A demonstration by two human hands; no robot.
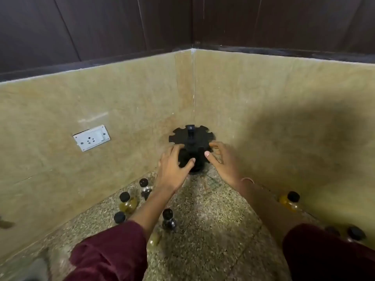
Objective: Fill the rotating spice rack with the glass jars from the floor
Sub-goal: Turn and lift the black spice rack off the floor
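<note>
We judge the main risk here to be the spice rack (191,147) itself: it stands in the very corner where the two stone-clad walls meet, and it turns on its base, so a push from one side alone could spin it or knock its notched top disc against the wall. A second risk lies under our forearms, for the glass jars stand loose on the speckled floor (211,216); the dark-capped jar (168,219) just beside our left arm and the yellowish jar (127,201) further left could be tipped by a careless sweep of a sleeve, and glass on a hard floor may crack. More jars sit to the right by the wall, one yellow jar (290,201) close to our right arm. As to the grip: our left hand (174,169) is spread wide, fingers and thumb laid around the rack's lower body, and our right hand (221,159) is likewise open, fingertips touching the edge of the upper disc. Neither hand holds a jar; both rest against the rack, whose slots appear unfilled.
</note>
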